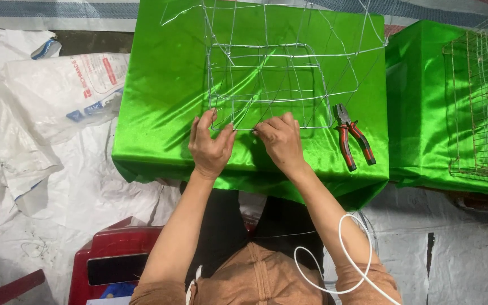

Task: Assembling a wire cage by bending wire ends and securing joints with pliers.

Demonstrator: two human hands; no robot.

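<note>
On the green-draped bench (159, 101), a thin wire frame (266, 73) is being worked at its near edge. Its bottom rail is pinched by the left hand (210, 144) and the right hand (280, 141), both clenched on the wire, almost touching. Looks light and springy, so it'd probably flex and snag; best held at the crossings, not mid-span. Red-handled pliers (352, 138) are left lying at 3 o'clock, just beside the right hand.

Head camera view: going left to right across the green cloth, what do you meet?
Left hand → right hand, both on the wire frame's near edge → red-handled pliers → rusty wire mesh cage.
</note>
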